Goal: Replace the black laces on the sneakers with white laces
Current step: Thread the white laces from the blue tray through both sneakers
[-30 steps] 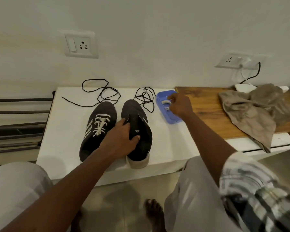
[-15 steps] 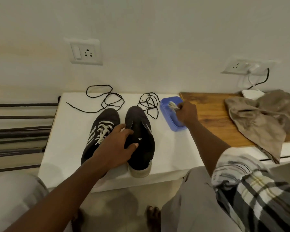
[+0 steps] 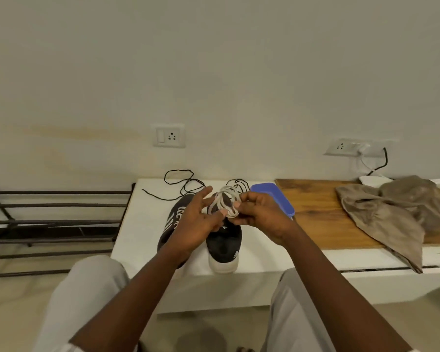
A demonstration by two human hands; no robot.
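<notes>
At frame centre the right hand (image 3: 259,214) grips the coiled white lace (image 3: 225,204) above the laceless sneaker (image 3: 224,240) awaiting it; the left hand (image 3: 196,219) pinches a strand, probably to uncoil it; discarded black laces (image 3: 178,184) lie behind on the table (image 3: 264,252).

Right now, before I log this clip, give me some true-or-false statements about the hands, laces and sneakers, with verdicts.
1. The left hand and right hand both hold the coiled white lace. True.
2. The black laces are threaded through the right-side sneaker. False: they lie loose on the white table, behind the sneakers.
3. The left-side sneaker shows white lacing. True.
4. The blue container sits left of the sneakers. False: it is to their right.
5. The tan cloth lies on the wooden top. True.
</notes>
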